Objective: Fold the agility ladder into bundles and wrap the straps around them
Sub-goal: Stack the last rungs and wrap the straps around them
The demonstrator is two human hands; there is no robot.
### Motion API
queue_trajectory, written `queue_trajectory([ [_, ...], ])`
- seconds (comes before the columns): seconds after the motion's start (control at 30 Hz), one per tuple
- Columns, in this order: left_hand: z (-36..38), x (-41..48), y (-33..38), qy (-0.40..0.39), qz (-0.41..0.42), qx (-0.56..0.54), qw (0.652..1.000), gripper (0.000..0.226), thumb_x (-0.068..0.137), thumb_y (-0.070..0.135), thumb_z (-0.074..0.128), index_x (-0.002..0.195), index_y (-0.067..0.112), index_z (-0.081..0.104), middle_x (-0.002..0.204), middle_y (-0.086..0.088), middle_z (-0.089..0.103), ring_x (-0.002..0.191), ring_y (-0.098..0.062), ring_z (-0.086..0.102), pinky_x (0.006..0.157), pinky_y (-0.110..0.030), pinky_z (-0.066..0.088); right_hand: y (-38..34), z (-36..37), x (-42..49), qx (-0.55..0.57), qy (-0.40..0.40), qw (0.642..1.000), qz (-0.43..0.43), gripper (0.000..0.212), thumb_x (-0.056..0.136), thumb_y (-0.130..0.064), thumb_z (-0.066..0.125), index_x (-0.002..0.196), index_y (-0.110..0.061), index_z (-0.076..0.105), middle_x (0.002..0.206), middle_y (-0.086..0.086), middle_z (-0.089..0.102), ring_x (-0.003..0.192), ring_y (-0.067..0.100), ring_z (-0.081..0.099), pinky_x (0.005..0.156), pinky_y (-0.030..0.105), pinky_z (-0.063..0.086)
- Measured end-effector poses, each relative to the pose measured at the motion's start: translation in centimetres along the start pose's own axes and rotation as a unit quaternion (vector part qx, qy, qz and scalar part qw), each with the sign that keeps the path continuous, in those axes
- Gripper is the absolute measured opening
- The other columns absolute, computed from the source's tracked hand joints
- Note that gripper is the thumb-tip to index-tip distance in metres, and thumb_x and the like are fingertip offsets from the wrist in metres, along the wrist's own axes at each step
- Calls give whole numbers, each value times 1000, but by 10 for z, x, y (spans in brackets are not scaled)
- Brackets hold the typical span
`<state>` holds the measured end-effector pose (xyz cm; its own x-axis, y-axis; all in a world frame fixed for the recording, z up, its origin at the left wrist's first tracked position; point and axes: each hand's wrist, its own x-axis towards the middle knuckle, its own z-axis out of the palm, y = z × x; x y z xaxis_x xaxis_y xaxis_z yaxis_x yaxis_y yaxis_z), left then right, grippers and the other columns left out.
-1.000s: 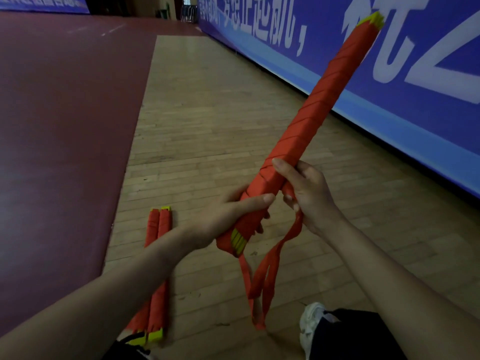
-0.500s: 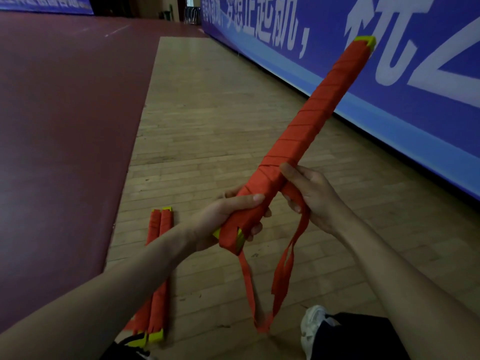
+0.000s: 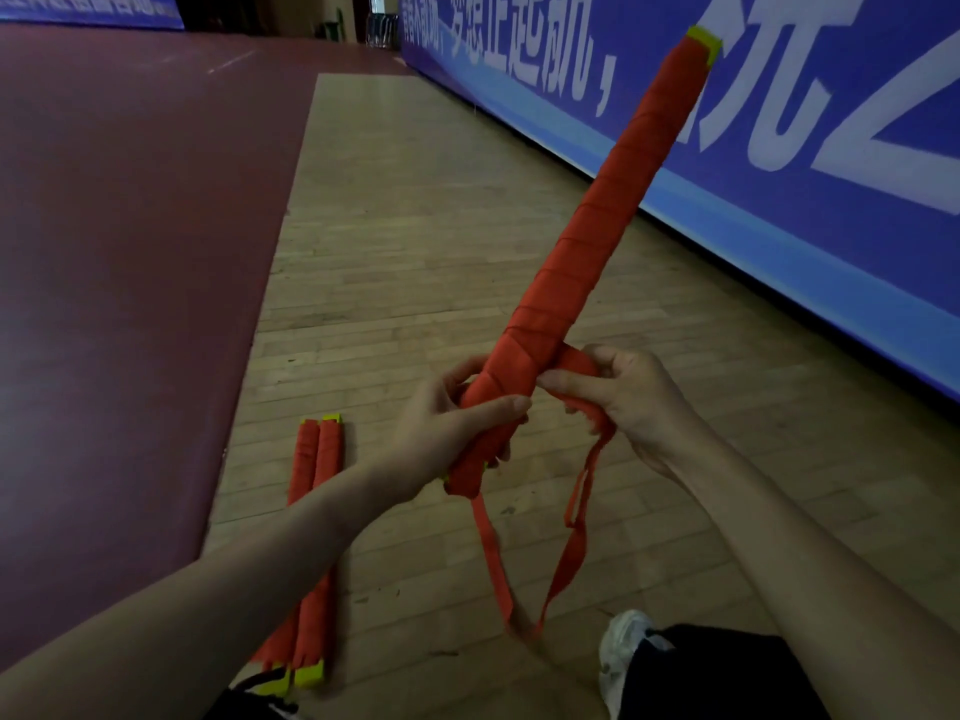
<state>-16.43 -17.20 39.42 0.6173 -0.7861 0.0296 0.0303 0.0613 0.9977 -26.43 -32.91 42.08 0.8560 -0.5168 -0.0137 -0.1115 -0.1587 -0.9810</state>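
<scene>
A long ladder bundle (image 3: 597,226), yellow rungs wound in orange strap, slants up to the right in front of me. My left hand (image 3: 441,433) grips its lower end, thumb across the front. My right hand (image 3: 628,402) holds the loose orange strap (image 3: 571,517) just right of the bundle, pulling it across behind the bundle. The rest of the strap hangs in a loop toward the floor. Two wrapped bundles (image 3: 311,537) lie side by side on the floor at the lower left.
I am on a wooden floor strip (image 3: 415,226) between a dark red court surface (image 3: 130,226) on the left and a blue banner wall (image 3: 779,148) on the right. My white shoe (image 3: 623,652) and dark-clothed leg show at the bottom right.
The bundle has tilted more upright. My right hand has moved right and up, drawing the strap round behind the bundle, and the hanging loop has shortened.
</scene>
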Motion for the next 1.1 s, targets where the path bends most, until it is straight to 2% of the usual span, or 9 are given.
queue_trajectory([
  [0.27, 15, -2, -8, 65, 83, 150, 983, 41, 86, 19, 70, 124, 17, 54, 74, -3, 64, 56, -19, 63, 52, -30, 52, -1, 16, -2, -51, 68, 996, -11, 47, 74, -56, 70, 76, -11, 59, 40, -11, 44, 35, 4, 39, 40, 22, 30],
  [0.4, 20, -8, -15, 160, 152, 466, 857, 55, 91, 37, 60, 139, 19, 41, 87, -6, 67, 74, -27, 65, 61, -35, 49, 0, 28, 4, -59, 92, 994, 1, 50, 73, -64, 67, 66, -16, 55, 37, -11, 42, 34, 3, 40, 45, 25, 31],
  [0.6, 17, -4, -29, 171, 284, 580, 744, 55, 88, 42, 55, 133, 10, 46, 101, -5, 68, 65, -24, 67, 43, -29, 44, 3, 29, 0, -51, 115, 992, -4, 44, 80, -55, 68, 66, -15, 59, 37, -12, 43, 35, 1, 42, 44, 21, 33],
  [0.67, 19, -7, -24, 163, 276, 541, 778, 55, 92, 49, 43, 134, 15, 47, 110, -2, 66, 76, -21, 67, 52, -31, 50, 5, 28, -1, -29, 117, 993, -16, 43, 80, -53, 68, 69, -12, 61, 39, -11, 44, 36, 2, 42, 44, 22, 32],
  [0.77, 19, -8, -7, 74, 175, 283, 940, 28, 99, 41, 44, 122, 30, 54, 98, 10, 67, 83, -4, 65, 67, -24, 48, 4, 24, -1, 16, 118, 992, -35, 46, 80, -49, 70, 81, -3, 65, 45, -10, 46, 37, 3, 42, 43, 21, 31],
  [0.8, 18, -7, -1, 39, 140, 198, 969, 19, 99, 36, 47, 115, 31, 55, 93, 9, 66, 81, -2, 64, 67, -22, 48, 2, 23, -2, 34, 111, 992, -43, 47, 81, -46, 70, 87, 0, 65, 48, -7, 48, 37, 3, 41, 41, 19, 31],
  [0.93, 8, -4, 15, -15, 26, -2, 1000, 30, 84, 26, 68, 110, 20, 54, 101, -9, 66, 76, -23, 68, 62, -36, 55, -4, 21, -7, 117, 50, 990, -69, 31, 83, -37, 68, 94, -8, 66, 55, 0, 51, 36, 4, 37, 35, 17, 28],
  [1.0, 2, -5, 20, -39, -44, -32, 998, 44, 76, 26, 76, 111, 10, 53, 89, -13, 68, 64, -26, 66, 55, -32, 54, -3, 24, -8, 145, 25, 986, -81, 29, 79, -39, 69, 90, -12, 65, 53, 0, 49, 35, 8, 32, 33, 20, 24],
  [1.1, -7, -8, 25, -105, -113, -18, 988, 38, 74, 35, 66, 98, 6, 62, 73, -8, 64, 56, -21, 59, 51, -27, 51, -3, 27, -7, 160, 7, 983, -92, 29, 75, -40, 69, 86, -13, 64, 50, -2, 48, 35, 9, 31, 33, 19, 23],
])
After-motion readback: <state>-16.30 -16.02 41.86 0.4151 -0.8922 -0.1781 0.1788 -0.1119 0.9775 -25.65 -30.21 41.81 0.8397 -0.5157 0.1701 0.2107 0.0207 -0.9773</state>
